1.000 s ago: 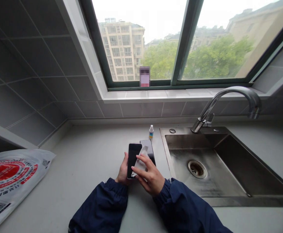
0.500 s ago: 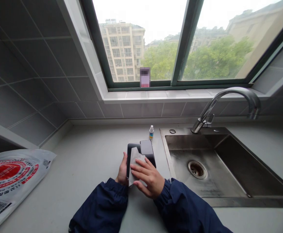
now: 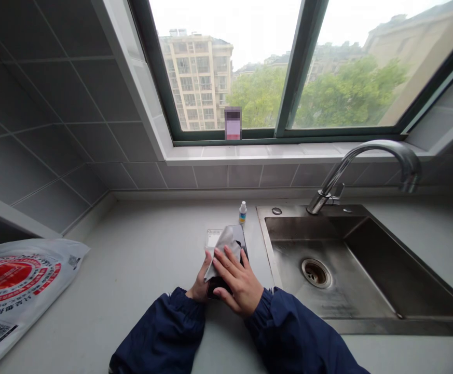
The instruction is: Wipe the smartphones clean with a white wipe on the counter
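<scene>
The right hand (image 3: 237, 280) lay flat, fingers spread, pressing a grey cloth (image 3: 223, 243) onto a dark phone (image 3: 241, 238) on the countertop (image 3: 148, 259), just left of the sink (image 3: 366, 270). The left hand (image 3: 200, 280), half hidden, gripped the phone's left edge. Cloth and fingers covered most of the screen.

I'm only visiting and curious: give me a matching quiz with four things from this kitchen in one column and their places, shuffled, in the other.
Things:
1 small bottle
2 printed bag
3 grey cloth
4 tap

Places:
A far left on the counter
B behind the sink
C under the right hand, on the dark phone
D beside the sink's back left corner

Pairs: 1-D, 2-A, 3-C, 4-B
</scene>
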`<action>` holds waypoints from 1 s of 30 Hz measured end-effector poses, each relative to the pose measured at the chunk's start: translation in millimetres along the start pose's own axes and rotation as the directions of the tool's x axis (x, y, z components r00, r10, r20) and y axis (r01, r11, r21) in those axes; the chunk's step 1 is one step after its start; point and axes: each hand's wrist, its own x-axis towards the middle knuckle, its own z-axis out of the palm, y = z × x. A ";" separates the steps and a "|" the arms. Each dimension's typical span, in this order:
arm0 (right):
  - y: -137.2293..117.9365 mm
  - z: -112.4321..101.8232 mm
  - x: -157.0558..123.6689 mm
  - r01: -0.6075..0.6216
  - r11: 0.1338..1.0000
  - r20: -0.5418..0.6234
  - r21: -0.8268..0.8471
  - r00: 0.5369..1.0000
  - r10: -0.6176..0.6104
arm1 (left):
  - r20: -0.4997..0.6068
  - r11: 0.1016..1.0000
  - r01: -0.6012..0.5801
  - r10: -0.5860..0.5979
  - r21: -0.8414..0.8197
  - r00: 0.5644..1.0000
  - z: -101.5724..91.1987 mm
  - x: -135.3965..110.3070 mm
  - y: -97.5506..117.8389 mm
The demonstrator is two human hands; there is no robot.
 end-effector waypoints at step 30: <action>0.1 1.3 -2.0 -0.042 0.999 0.014 -0.016 0.999 0.042 | -0.089 0.977 -0.192 0.184 -0.089 0.979 3.4 3.6 9.5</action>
